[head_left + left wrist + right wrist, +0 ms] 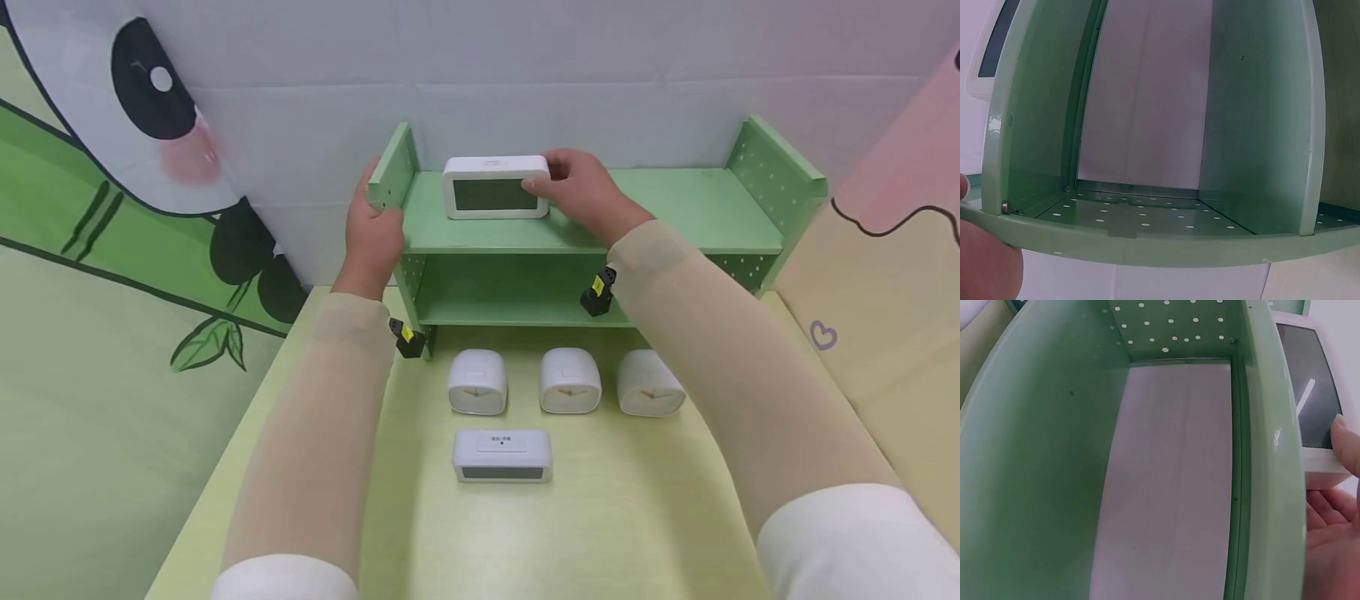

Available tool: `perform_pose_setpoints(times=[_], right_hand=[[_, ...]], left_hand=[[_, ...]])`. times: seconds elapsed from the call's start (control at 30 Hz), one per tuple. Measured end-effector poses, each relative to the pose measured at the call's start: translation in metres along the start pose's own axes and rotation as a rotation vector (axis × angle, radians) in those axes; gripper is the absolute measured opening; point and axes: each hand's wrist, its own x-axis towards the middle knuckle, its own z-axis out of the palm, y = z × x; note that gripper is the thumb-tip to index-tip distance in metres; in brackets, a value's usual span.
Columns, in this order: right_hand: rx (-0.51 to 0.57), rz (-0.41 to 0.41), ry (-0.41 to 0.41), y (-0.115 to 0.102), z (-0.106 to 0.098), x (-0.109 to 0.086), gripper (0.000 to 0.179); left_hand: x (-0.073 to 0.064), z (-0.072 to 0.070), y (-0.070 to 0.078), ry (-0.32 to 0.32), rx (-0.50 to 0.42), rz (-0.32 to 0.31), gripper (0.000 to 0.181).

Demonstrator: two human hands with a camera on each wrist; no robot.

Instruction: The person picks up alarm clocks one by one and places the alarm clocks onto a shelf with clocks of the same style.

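A white digital clock (491, 194) with a dark screen stands upright on the top board of a green shelf (675, 208), towards its left end. My right hand (588, 193) holds the clock by its right end, thumb on the front; the right wrist view shows the thumb at the edge of the screen. With my left hand (372, 243) I grip the left side panel (393, 171) of the shelf. Only part of that hand (988, 262) shows in the left wrist view, against the green panel edge.
Below the shelf, a row of white rounded dial clocks (477, 382), (570, 381), (650, 383) stands on the pale yellow-green table (600, 525). Another white digital clock (502, 456) lies in front of them. A perforated side panel (780, 179) closes the shelf's right end.
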Motion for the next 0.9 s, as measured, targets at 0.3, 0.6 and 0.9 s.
perform_pose_setpoints(times=[0.3, 0.6, 0.9], right_hand=[[0.022, -0.024, 0.011, 0.004, 0.005, 0.002, 0.062], [0.033, -0.034, 0.008, 0.002, 0.009, 0.000, 0.063], [0.053, -0.052, 0.012, 0.003, 0.012, 0.002, 0.059]], left_hand=[[-0.002, 0.000, 0.000, -0.010, -0.001, -0.008, 0.077], [-0.002, -0.004, -0.002, -0.015, -0.019, -0.001, 0.077], [-0.002, -0.006, -0.002, -0.014, -0.023, -0.005, 0.078]])
